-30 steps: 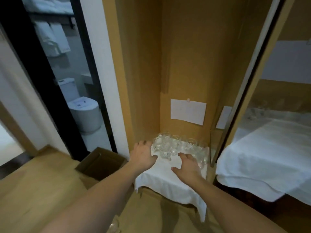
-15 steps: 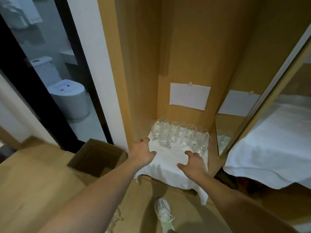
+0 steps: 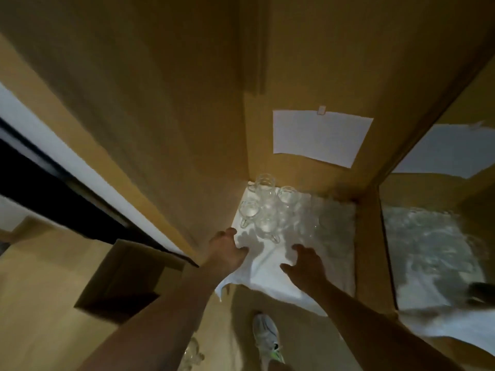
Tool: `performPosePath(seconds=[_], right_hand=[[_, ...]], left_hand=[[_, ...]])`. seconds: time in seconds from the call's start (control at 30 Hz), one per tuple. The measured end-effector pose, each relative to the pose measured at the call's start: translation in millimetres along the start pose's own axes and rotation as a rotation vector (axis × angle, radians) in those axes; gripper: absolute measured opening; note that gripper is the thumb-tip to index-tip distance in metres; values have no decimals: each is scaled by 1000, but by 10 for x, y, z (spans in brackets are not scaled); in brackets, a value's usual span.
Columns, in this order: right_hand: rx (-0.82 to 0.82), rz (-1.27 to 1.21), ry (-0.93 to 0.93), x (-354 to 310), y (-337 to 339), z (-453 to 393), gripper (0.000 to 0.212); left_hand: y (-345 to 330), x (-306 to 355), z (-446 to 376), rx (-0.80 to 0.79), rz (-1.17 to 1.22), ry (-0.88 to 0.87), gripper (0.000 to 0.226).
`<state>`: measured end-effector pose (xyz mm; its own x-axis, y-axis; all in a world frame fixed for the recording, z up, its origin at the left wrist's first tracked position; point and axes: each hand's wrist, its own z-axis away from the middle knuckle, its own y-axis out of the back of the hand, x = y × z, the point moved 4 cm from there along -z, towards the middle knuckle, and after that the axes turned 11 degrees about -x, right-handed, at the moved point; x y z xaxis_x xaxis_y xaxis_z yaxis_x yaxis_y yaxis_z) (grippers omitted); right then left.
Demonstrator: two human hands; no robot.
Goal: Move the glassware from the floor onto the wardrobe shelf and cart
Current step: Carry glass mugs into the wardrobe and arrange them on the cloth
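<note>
Several clear glass mugs stand in a cluster on a white cloth that covers the wardrobe shelf. My left hand rests at the cloth's left front edge, fingers relaxed, holding nothing. My right hand hovers or rests on the cloth just in front of the mugs, fingers spread and empty. More glassware sits on the floor near the bottom of the view, partly hidden by my left forearm.
An open cardboard box stands on the wooden floor at the left. A white paper is taped to the wardrobe's back wall. A mirrored panel at the right reflects the glasses. My shoe is below the shelf.
The view has tilted down and closer to the shelf. Both hands have drawn back slightly from the mugs toward the cloth's front edge; neither holds anything.
</note>
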<state>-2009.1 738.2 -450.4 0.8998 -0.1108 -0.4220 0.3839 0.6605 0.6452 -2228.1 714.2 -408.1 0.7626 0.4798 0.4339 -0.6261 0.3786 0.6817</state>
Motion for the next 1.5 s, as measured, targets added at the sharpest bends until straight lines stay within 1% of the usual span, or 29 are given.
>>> performPosePath(seconds=[0.07,0.13,0.27,0.37,0.47,0.6,0.67,0.7,0.77,0.8,0.87,0.93,1.07,1.17,1.23,1.37,1.47,1.5], right_hand=[[-57,-30,-19,55,-44,-342,69],[-91,-117,-39,110,-115,-689,71],[-180,-235,-124,220,-287,-1264,72],[-216,-304,-167,321,-465,-1683,73],[-241,-337,-188,387,-639,-2072,74],[-245,-422,-172,431,-889,-2537,75],[-238,-492,-194,457,-999,-2705,67],[-236,-530,-200,472,-1045,-2763,57],[-233,-614,-215,531,-1134,-2836,29],[-233,-653,-222,567,-1175,-2859,20],[-262,-715,-234,627,-1242,-2851,20],[-299,-786,-263,644,-1293,-2785,21],[-339,-928,-309,653,-1364,-2617,17],[-351,-1013,-357,653,-1352,-2491,10],[-369,-1063,-393,640,-1291,-2369,10],[-379,-1088,-441,643,-1146,-1973,6],[-328,-1107,-471,662,-1063,-1620,6],[-314,-1135,-473,645,-1023,-1506,7]], left_hand=[[-47,-8,-321,-42,-2,19,57],[-108,-65,-634,-75,11,59,52],[-282,-233,-1249,-113,63,169,63],[-437,-329,-1688,-156,87,233,66],[-620,-402,-2131,-178,114,263,68],[-834,-568,-2646,-159,186,304,71],[-930,-661,-2825,-143,324,337,69],[-971,-683,-2893,-144,385,354,64],[-1042,-698,-3020,-161,485,389,48],[-1076,-713,-3074,-170,561,412,39],[-1134,-729,-3110,-217,725,460,27],[-1183,-749,-3092,-262,793,474,24],[-1244,-753,-2937,-265,796,505,28],[-1284,-767,-2734,-354,810,551,31],[-1270,-770,-2559,-404,817,583,30],[-1171,-683,-2159,-431,822,624,27],[-1063,-618,-1775,-470,833,579,14],[-1001,-575,-1651,-488,854,551,16]])
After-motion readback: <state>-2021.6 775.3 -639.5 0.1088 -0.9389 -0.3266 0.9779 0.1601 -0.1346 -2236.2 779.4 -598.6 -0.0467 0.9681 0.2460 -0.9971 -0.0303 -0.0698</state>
